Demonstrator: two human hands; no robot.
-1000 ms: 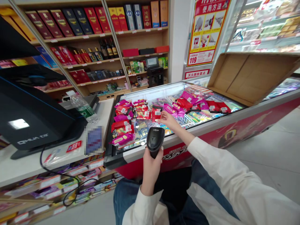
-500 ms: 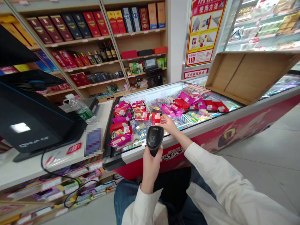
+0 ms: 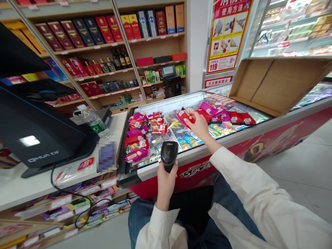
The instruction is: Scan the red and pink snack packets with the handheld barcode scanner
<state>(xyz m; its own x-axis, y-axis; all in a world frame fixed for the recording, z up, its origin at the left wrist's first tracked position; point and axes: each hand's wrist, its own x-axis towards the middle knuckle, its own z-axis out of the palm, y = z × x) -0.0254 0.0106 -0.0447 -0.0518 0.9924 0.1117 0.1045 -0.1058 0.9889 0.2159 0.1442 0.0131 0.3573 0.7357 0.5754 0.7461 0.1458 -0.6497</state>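
The right grip (image 3: 190, 118) is holding a red packet (image 3: 182, 113), which is sticking out leftward from its thumb and fingertips, over the freezer (image 3: 190, 155). Nearer the body, the left grip (image 3: 167, 175) is clasping a black scanner (image 3: 169, 152) by its handle. More red and purple packets (image 3: 208, 108) are lying just beyond the right grip, while another cluster (image 3: 133, 140) is lying farther left.

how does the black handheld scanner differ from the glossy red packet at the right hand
Colour: the black handheld scanner is dark, while the glossy red packet is mostly red.
Shape: the scanner has a rounded head on a handle; the packet is flattish.
Place: the scanner is in the left hand, nearer the camera; the packet is farther off, at the right hand.
Shared: each touches one hand.
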